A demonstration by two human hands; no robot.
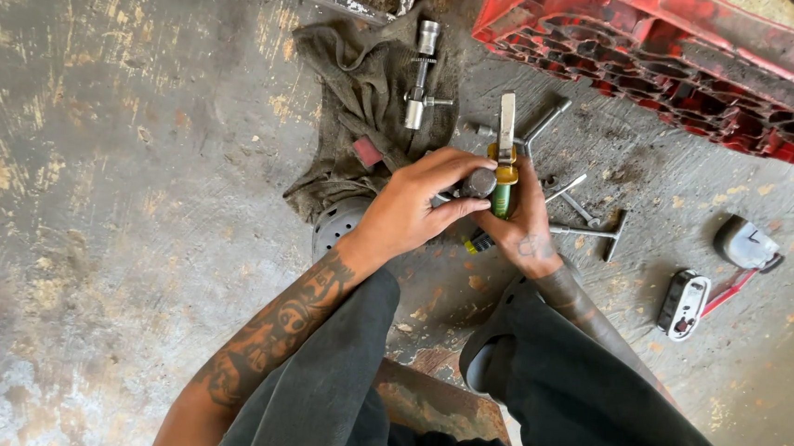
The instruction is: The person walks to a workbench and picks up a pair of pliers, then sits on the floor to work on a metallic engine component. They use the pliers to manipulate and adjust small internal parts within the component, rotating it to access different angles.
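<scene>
Screwdriver (503, 165) with the green-and-yellow handle was the thing you were working, sitting mid-frame over the concrete floor (120, 185), right by the dirty rag (359, 99). Long axis ran near vertical in view, flat blade pointing away from you toward the red crate (669, 56). Your right hand (525, 225) was wrapped shut round the handle, your left hand (417, 206) fingers curled closed over a small grey cylinder (477, 182) pressed against it. Looked like mid-fitting to me; next bit probably needed a steady twist, keeping both lined up.

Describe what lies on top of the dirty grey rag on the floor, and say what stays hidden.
On the rag lies a metal socket tool and a small red piece. The left hand covers the rag's lower edge, so anything there, or beneath the cloth, cannot be seen.
</scene>
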